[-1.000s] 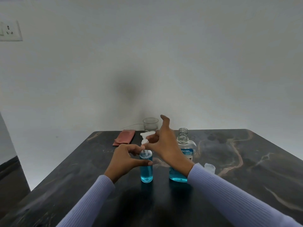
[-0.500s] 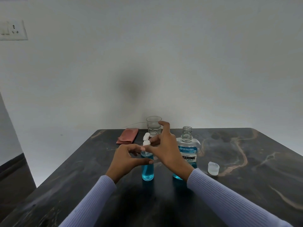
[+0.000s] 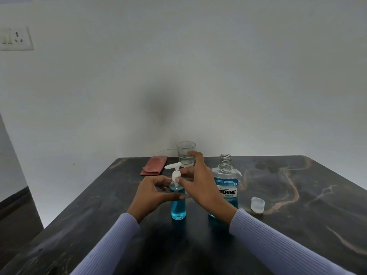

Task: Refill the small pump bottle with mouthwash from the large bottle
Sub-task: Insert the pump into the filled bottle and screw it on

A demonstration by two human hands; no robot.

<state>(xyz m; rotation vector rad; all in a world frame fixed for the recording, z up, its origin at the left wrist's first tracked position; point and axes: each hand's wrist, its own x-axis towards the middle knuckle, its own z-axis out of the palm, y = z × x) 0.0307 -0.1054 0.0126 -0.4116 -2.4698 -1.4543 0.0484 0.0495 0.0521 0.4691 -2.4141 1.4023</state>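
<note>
Gripping small pump bottle (image 3: 178, 203) — left hand (image 3: 152, 192) | right hand (image 3: 200, 185) seemingly pinching pump collar (image 3: 176, 175)

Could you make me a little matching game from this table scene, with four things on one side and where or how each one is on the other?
Things:
1. small pump bottle
2. large bottle
3. cap
4. folded cloth

States:
A. lies loose on the table, right of the big bottle
B. uncapped, neck open
C. far side, left of the glass
D. held by the left hand, right hand at its pump collar

Pairs: 1-D, 2-B, 3-A, 4-C
</note>
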